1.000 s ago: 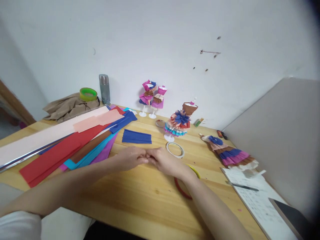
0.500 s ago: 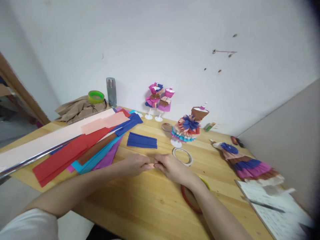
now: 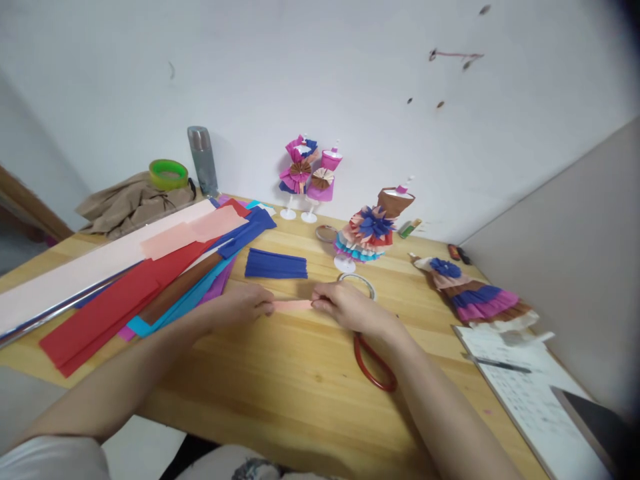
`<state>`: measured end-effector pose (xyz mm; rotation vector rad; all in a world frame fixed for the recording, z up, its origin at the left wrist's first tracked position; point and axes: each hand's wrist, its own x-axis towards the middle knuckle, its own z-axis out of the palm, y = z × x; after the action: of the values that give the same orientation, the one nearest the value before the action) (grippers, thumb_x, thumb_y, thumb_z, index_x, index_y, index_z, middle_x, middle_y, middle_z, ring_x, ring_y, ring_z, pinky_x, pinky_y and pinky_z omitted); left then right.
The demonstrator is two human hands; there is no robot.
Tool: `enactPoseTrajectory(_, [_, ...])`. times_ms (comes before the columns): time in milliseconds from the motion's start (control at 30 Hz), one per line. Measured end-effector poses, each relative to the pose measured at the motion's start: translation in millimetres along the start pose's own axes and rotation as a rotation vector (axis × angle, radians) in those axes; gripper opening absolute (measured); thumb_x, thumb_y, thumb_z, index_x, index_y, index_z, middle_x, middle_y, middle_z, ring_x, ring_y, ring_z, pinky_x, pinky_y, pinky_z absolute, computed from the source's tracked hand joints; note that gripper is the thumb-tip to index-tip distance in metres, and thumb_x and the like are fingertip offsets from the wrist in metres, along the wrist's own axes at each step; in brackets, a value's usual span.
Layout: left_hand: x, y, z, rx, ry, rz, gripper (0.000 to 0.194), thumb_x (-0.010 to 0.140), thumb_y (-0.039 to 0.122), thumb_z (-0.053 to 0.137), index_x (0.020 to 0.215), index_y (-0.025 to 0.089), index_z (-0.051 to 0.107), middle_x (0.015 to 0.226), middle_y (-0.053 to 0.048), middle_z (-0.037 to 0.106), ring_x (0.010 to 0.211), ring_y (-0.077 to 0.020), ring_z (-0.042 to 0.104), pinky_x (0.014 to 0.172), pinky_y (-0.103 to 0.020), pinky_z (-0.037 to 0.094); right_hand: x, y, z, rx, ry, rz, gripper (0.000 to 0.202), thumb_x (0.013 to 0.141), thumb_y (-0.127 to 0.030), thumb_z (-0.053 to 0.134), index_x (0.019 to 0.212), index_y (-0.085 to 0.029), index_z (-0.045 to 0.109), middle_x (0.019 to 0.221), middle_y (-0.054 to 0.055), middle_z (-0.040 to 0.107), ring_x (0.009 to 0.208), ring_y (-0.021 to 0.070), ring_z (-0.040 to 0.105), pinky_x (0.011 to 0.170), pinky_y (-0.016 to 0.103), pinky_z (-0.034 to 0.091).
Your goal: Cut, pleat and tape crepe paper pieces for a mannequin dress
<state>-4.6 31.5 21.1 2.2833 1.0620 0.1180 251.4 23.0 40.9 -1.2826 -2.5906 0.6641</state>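
Observation:
A narrow strip of peach crepe paper (image 3: 293, 305) is stretched between my two hands, just over the wooden table. My left hand (image 3: 247, 301) pinches its left end; my right hand (image 3: 340, 305) grips the other end. Behind the strip lies a pleated piece of blue crepe paper (image 3: 277, 264). Partly hidden by my right hand is a white tape roll (image 3: 369, 287), and a red ring-shaped roll (image 3: 373, 373) rests under my right forearm. Left of my hands, crepe paper strips in red (image 3: 107, 310), peach, brown, blue and purple lie in a fanned pile.
Small dress-form stands in crepe paper dresses, one brown-topped (image 3: 373, 223), stand toward the wall. A layered paper dress (image 3: 475, 293) lies at right, near a notebook (image 3: 530, 393) with a pen. A flask (image 3: 203, 163), green tape roll (image 3: 169, 175) and brown cloth (image 3: 120, 200) stand back left.
My hands have moved apart, so a longer stretch of the peach strip shows between them. The camera view has shifted, moving the scene up and left slightly.

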Motion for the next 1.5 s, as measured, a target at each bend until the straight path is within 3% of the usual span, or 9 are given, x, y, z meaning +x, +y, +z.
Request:
enactPoseTrajectory(167, [-2.5,-6.2,-15.6,-0.179,-0.033,-0.037,0.029,0.086,0.035,0.047,0.066,0.018,0.059,0.056,0.001,0.054,0.054,-0.0129,0.048,0.053,-0.023,0.033,-3.4,9.4,-7.7,-0.011,0.032,0.027,0.016,0.086,-0.015,0.05,0.075,-0.017,0.061,0.065,0.001,0.06,0.057,0.0115,0.048,0.058,0.023,0.03])
enactPoseTrajectory(367, [-1.5,-17.8,-19.7,-0.364,-0.053,-0.071,0.032,0.084,0.041,0.054,0.062,0.018,0.058,0.049,0.002,0.05,0.046,-0.0114,0.042,0.047,-0.022,0.03,-3.3,22.0,-5.3,-0.001,0.044,0.022,0.016,0.086,-0.019,0.051,0.074,-0.017,0.061,0.06,-0.002,0.055,0.055,0.0101,0.043,0.057,0.023,0.029])
enactPoseTrajectory(567, [1.7,-23.1,-23.1,-0.484,-0.05,-0.079,0.035,0.083,0.045,0.057,0.064,0.016,0.059,0.049,0.003,0.05,0.044,-0.0091,0.042,0.047,-0.021,0.031,-4.0,30.7,-2.5,0.248,0.045,0.071,0.024,0.086,-0.035,0.053,0.07,-0.017,0.056,0.059,-0.004,0.049,0.055,0.0095,0.04,0.055,0.023,0.03])
enactPoseTrajectory(733, [3.7,-23.3,-27.2,-0.723,0.092,-0.1,0.038,0.079,0.051,0.064,0.065,0.015,0.06,0.049,0.002,0.053,0.044,-0.0085,0.047,0.049,-0.021,0.037,-8.9,31.4,-6.0,0.473,0.097,0.148,0.031,0.08,-0.046,0.058,0.07,-0.017,0.056,0.056,-0.005,0.049,0.051,0.0089,0.04,0.051,0.023,0.03])
enactPoseTrajectory(867, [6.6,-25.7,-17.2,-0.991,0.184,-0.098,0.041,0.075,0.055,0.066,0.076,0.014,0.064,0.054,0.001,0.057,0.045,-0.0091,0.052,0.048,-0.022,0.038,-10.8,21.9,-11.8,0.618,0.228,0.171,0.033,0.074,-0.048,0.064,0.07,-0.017,0.056,0.056,-0.004,0.052,0.05,0.0089,0.042,0.049,0.023,0.031])
enactPoseTrajectory(967, [13.3,-15.1,-2.4,-1.121,0.116,-0.077,0.045,0.069,0.047,0.075,0.098,0.013,0.065,0.067,-0.001,0.065,0.053,-0.0106,0.058,0.055,-0.024,0.045,-10.2,14.2,-11.4,0.7,0.302,0.176,0.032,0.072,-0.048,0.068,0.071,-0.017,0.057,0.055,-0.003,0.054,0.049,0.009,0.044,0.049,0.023,0.032])
enactPoseTrajectory(1067, [26.6,9.2,8.8,-1.187,0.084,-0.081,0.051,0.07,0.039,0.075,0.113,0.014,0.06,0.075,-0.001,0.067,0.056,-0.0095,0.06,0.059,-0.024,0.045,-8.9,7.5,-6.7,0.785,0.295,0.195,0.036,0.071,-0.051,0.069,0.073,-0.018,0.056,0.054,-0.004,0.055,0.047,0.0083,0.042,0.048,0.022,0.032])
enactPoseTrajectory(1267, [59.5,52.4,-0.1,-1.325,0.188,0.049,0.042,0.06,0.036,0.08,0.091,0.011,0.066,0.062,0.002,0.059,0.05,-0.007,0.05,0.055,-0.024,0.04,-8.4,-5.1,-7.2,0.794,0.382,0.16,0.038,0.072,-0.054,0.068,0.071,-0.019,0.054,0.055,-0.004,0.052,0.05,0.009,0.042,0.049,0.022,0.033])
enactPoseTrajectory(1500, [78.8,61.6,-12.9,-1.239,0.396,0.15,0.026,0.069,0.037,0.073,0.067,0.013,0.064,0.055,0.002,0.055,0.051,-0.0074,0.047,0.054,-0.023,0.035,-14.0,-4.4,-18.5,0.629,0.58,0.175,0.032,0.08,-0.049,0.06,0.071,-0.019,0.053,0.059,-0.002,0.049,0.054,0.0108,0.041,0.051,0.024,0.033])
